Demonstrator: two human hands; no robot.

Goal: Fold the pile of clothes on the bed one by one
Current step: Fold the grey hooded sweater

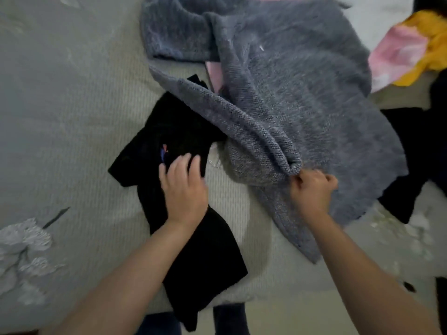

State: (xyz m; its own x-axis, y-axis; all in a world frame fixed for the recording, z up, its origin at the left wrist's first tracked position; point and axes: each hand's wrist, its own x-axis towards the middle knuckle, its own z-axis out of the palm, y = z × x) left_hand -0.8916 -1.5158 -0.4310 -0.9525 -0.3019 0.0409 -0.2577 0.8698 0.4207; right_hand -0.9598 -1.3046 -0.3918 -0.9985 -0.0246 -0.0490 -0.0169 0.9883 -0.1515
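Observation:
A large grey knitted sweater [285, 93] lies bunched across the middle and upper right of the bed. My right hand [312, 189] grips a gathered fold of its lower edge. A black garment [183, 131] with a small red and blue mark lies flat to the left of the sweater, partly tucked under it. My left hand [183, 187] rests on the black garment with its fingers relaxed and spread.
The bed has a pale grey-green cover [72, 105] with white flower embroidery at the lower left. A pink and yellow cloth [411, 49] lies at the upper right. More dark clothing [411, 146] sits at the right edge. A pink piece peeks from under the sweater.

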